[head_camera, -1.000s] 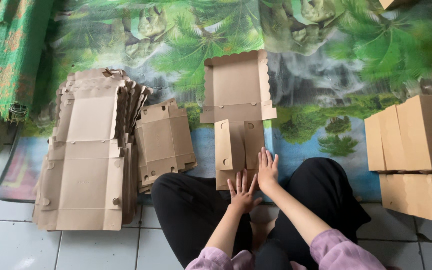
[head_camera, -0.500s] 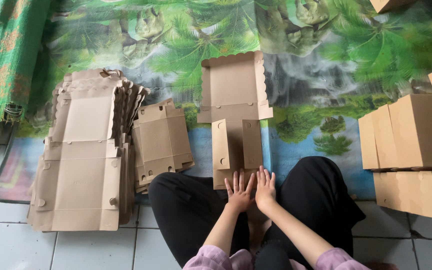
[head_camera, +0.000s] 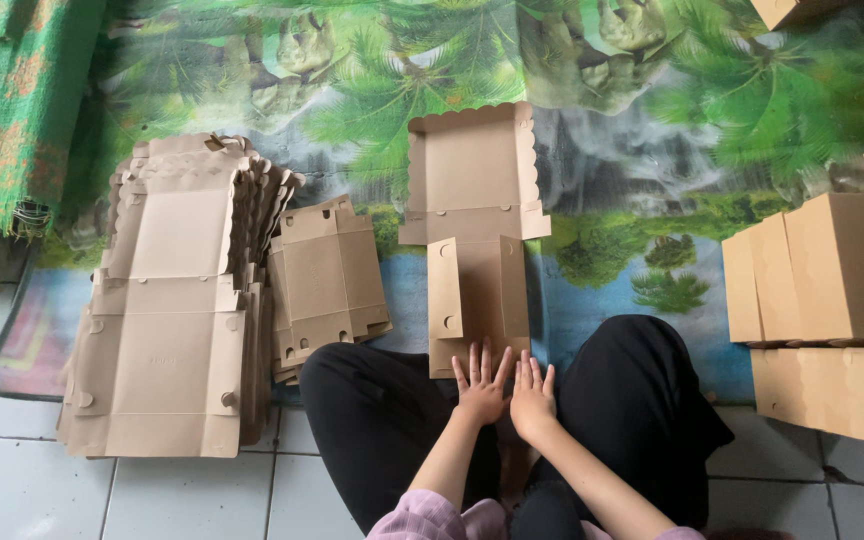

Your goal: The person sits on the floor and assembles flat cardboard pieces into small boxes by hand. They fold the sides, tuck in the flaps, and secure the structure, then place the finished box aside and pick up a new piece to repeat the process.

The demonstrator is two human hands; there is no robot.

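Grip released, both hands (head_camera: 505,392) flat on near edge of half-folded carton (head_camera: 476,240); flat-blank stack (head_camera: 177,300) left, bare mat (head_camera: 612,215) right

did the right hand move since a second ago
Yes. The right hand has slid toward the person, off the side flap of the flat brown cardboard box blank, and now lies flat at the blank's near edge beside the left hand.

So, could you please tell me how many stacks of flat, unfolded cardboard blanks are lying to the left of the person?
2: a large stack of flat blanks at far left, and a smaller stack beside it, nearer the person's knee. How many sheets each holds cannot be told.
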